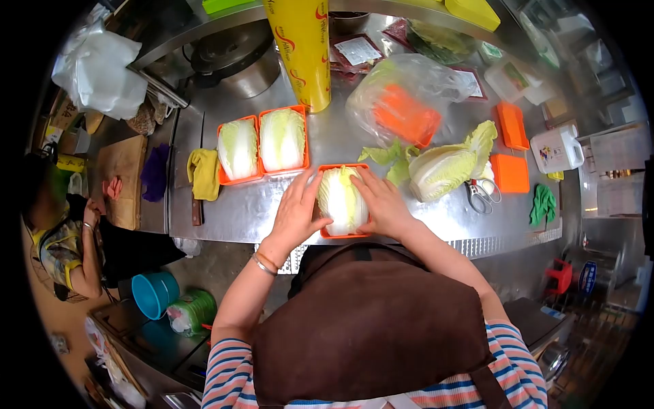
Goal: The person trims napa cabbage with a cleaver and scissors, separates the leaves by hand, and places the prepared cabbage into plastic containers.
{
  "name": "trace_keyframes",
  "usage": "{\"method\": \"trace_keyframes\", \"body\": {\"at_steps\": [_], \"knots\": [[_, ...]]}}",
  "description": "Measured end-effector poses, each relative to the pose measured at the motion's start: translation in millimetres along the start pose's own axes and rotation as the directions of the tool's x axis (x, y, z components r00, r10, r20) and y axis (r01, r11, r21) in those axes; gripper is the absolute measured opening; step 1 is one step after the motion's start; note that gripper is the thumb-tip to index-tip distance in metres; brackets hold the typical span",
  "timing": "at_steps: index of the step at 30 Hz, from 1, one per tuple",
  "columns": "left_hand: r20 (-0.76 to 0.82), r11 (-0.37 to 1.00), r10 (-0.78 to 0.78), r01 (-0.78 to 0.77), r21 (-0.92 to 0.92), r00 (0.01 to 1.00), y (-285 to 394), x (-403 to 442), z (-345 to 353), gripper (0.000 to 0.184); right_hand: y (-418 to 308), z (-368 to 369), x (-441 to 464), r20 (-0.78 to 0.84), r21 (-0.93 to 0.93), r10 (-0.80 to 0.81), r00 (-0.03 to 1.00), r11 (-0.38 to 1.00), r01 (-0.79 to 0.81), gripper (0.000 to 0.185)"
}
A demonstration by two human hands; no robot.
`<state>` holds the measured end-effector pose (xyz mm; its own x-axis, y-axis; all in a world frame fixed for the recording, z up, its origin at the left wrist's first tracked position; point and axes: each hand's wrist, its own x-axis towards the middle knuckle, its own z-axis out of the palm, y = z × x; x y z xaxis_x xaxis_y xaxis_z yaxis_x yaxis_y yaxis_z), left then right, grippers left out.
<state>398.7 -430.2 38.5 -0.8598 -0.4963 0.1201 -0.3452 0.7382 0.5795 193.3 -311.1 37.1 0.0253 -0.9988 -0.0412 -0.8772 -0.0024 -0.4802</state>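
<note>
A piece of napa cabbage (338,198) sits in an orange tray (343,236) at the table's front edge. My left hand (298,210) presses against its left side, thumb near the bottom and fingers along the upper edge. From the right, my right hand (383,204) holds the same cabbage, fingers over its top right. To the right lies a larger napa cabbage (436,174) with loose green leaves (392,158) beside it. Scissors (479,198) rest near that cabbage. Two more orange trays, each with a wrapped-looking cabbage piece (283,140), stand at the upper left.
A yellow film roll (304,54) stands behind the trays. A plastic bag (395,88) covers orange trays. A knife (197,210) lies partly under a yellow cloth (203,174). Orange trays (510,173) and a green cloth (543,205) lie right. Another person (71,252) stands at left.
</note>
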Motion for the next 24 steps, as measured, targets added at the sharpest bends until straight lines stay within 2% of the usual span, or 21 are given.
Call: {"method": "trace_keyframes", "body": {"at_steps": [1,2,3,7,9,10,11,12,13,14,15,16,17,18,20,21,22,23,24], "knots": [[-0.028,0.999,-0.042,0.042,-0.029,0.999,-1,-4,3,0.090,-1,1,2,-0.011,-0.006,-0.004,1.000,1.000,0.004,0.104],[0.003,0.999,-0.008,0.008,-0.040,1.000,6,-1,6,0.085,-2,4,4,-0.021,-0.011,0.006,1.000,1.000,-0.007,0.104],[0.018,0.999,0.032,-0.033,0.034,0.999,9,-2,12,0.082,-1,10,5,-0.007,0.005,0.012,1.000,1.000,-0.012,0.104],[0.002,0.999,-0.032,0.032,-0.028,0.999,6,-6,19,0.084,3,12,2,0.001,0.065,0.032,0.999,0.997,-0.032,0.104],[-0.026,0.996,-0.051,0.049,-0.078,0.998,15,-9,13,0.084,-5,-12,-6,-0.198,0.181,-0.004,0.980,0.983,0.041,0.085],[-0.042,0.998,-0.048,0.046,-0.044,0.998,20,-10,8,0.083,1,-21,-13,-0.209,0.167,0.006,0.978,0.986,0.030,0.085],[-0.061,0.997,-0.066,0.064,-0.033,0.996,21,-14,7,0.080,10,-33,-25,-0.330,0.161,0.035,0.943,0.987,0.019,0.072],[-0.076,0.995,-0.085,0.082,-0.051,0.993,22,-17,5,0.077,22,-46,-37,-0.444,0.154,0.058,0.894,0.988,0.012,0.058],[-0.092,0.992,-0.109,0.103,-0.069,0.990,23,-21,3,0.074,40,-56,-48,-0.646,0.142,0.092,0.758,0.990,0.000,0.034],[-0.098,0.993,-0.102,0.095,-0.073,0.990,24,-25,2,0.074,60,-73,-64,-0.675,0.160,0.182,0.715,0.982,-0.099,0.027],[-0.126,0.986,-0.144,0.132,-0.099,0.981,26,-29,2,0.069,89,-78,-77,-0.652,0.286,0.387,0.652,0.922,-0.262,0.022],[-0.153,0.977,-0.191,0.173,-0.123,0.970,27,-34,2,0.064,114,-90,-87,-0.562,0.382,0.595,0.574,0.802,-0.458,0.025],[-0.161,0.977,-0.193,0.175,-0.121,0.968,28,-39,4,0.064,162,-82,-96,-0.669,0.268,0.536,0.515,0.820,-0.505,0.027],[-0.188,0.976,-0.205,0.186,-0.112,0.960,27,-45,7,0.059,172,-97,-93,-0.501,0.481,0.757,0.419,0.646,-0.592,0.036],[-0.221,0.969,-0.237,0.214,-0.122,0.946,28,-51,11,0.052,246,-70,-88,-0.594,0.315,0.674,0.439,0.697,-0.644,0.038],[-0.226,0.959,-0.271,0.244,-0.142,0.936,28,-57,14,0.049,270,-66,-79,-0.548,0.152,0.689,0.474,0.639,-0.754,0.039],[-0.260,0.954,-0.300,0.283,-0.100,0.918,34,-59,11,0.045,274,-73,-75,-0.500,0.215,0.704,0.504,0.665,-0.715,0.041],[-0.244,0.962,-0.272,0.254,-0.104,0.931,44,-38,7,0.042,275,-82,-72,-0.449,0.282,0.717,0.533,0.680,-0.677,0.043],[-0.282,0.949,-0.315,0.302,-0.090,0.906,50,-52,2,0.039,274,-79,-61,-0.352,0.420,0.791,0.501,0.612,-0.670,0.049]]}}
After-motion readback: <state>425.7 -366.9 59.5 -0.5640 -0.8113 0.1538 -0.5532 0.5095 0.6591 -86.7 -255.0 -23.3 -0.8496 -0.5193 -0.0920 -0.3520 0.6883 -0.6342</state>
